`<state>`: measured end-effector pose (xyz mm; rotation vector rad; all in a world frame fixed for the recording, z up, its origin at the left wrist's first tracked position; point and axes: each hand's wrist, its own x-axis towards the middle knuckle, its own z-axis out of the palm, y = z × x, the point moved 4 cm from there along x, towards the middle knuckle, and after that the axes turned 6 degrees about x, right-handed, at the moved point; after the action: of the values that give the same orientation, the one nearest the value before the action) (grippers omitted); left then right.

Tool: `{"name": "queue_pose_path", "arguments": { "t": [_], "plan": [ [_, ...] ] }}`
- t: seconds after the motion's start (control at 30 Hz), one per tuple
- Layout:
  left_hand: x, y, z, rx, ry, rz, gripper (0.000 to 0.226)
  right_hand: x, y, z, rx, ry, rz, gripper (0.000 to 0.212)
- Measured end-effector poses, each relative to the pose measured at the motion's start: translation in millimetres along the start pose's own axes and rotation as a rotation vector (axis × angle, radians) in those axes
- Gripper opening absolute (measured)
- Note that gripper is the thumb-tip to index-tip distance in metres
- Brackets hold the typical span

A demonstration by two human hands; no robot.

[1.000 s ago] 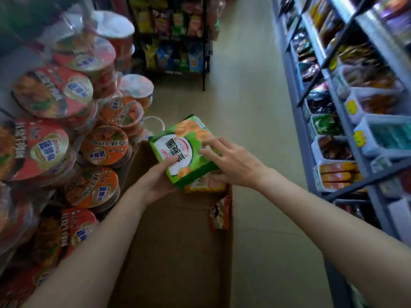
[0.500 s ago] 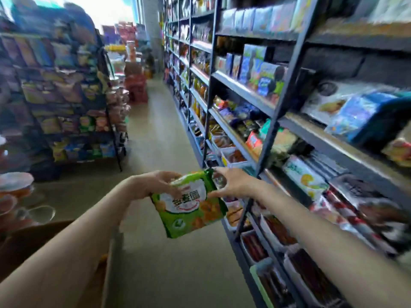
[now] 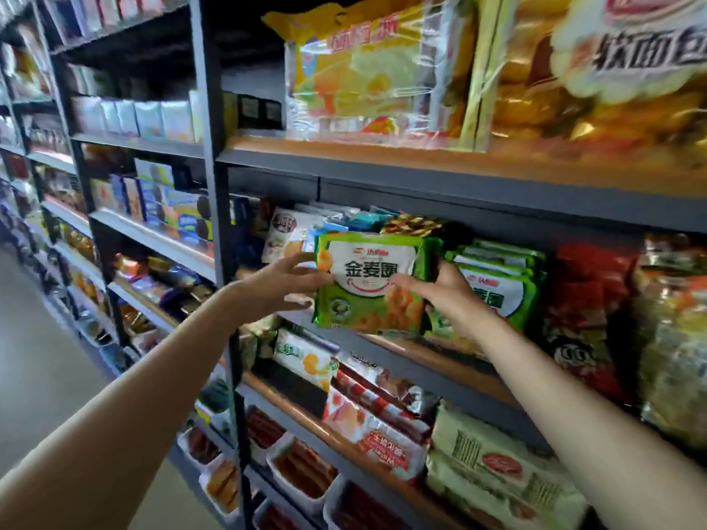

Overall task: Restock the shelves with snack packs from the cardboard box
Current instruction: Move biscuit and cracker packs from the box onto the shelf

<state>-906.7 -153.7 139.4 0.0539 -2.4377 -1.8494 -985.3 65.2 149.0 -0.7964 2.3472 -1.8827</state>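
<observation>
One head-worn wide-angle view, looking forward and slightly right, close up on the dark metal shelves (image 3: 440,174), both forearms reaching in from the bottom edge.

Dim, bluish aisle light; upper-right bread bags (image 3: 612,70) smear with motion blur, and shelf uprights (image 3: 214,185) bow from wide-angle distortion.

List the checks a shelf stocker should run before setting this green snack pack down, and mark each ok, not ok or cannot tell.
1. Both hands hold the green snack pack: ok, left hand at its left edge, right hand at its right.
2. Matching green packs stand just right of it: ok.
3. Pack upright, label facing out: ok.
4. Free space on the shelf below it: cannot tell, the pack hides it.
5. Pack already resting on the shelf: cannot tell.
</observation>
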Motion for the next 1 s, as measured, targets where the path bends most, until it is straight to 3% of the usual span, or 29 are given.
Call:
{"name": "queue_pose_path", "arguments": {
  "t": [0.1,0.23,0.4,0.53,0.6,0.67,0.73,0.83,0.9,1.0],
  "plan": [
    [47,15,38,0.179,-0.064,0.113,0.034,0,7,-39,-0.006,0.166,0.015,0.039],
    [89,29,80,0.337,-0.104,0.271,0.047,-13,15,-79,-0.091,0.334,0.044,0.042],
    [115,17,122,0.427,-0.237,0.277,0.052,-36,40,-103,-0.297,0.454,0.067,0.051],
    [123,0,140,0.5,-0.307,0.247,0.061,-46,58,-106,-0.467,0.481,0.025,0.096],
    [123,-8,139,0.556,-0.268,0.205,0.082,-49,61,-106,-0.464,0.513,0.036,0.116],
    [124,-15,138,0.561,-0.244,0.189,0.106,-55,56,-105,-0.5,0.551,0.056,0.119],
    [110,-14,135,0.585,-0.161,0.199,0.105,-64,39,-100,-0.638,0.63,0.005,0.104],
    [77,-15,123,0.544,0.137,0.227,0.081,-75,1,-73,-0.89,0.651,-0.356,0.057],
    [48,-20,113,0.431,0.319,0.228,0.065,-74,-9,-43,-0.961,0.476,-0.533,0.031],
    [-2,-40,98,0.377,0.519,0.131,0.037,-71,-5,19,-0.872,0.118,-0.555,0.021]
  ]
}}
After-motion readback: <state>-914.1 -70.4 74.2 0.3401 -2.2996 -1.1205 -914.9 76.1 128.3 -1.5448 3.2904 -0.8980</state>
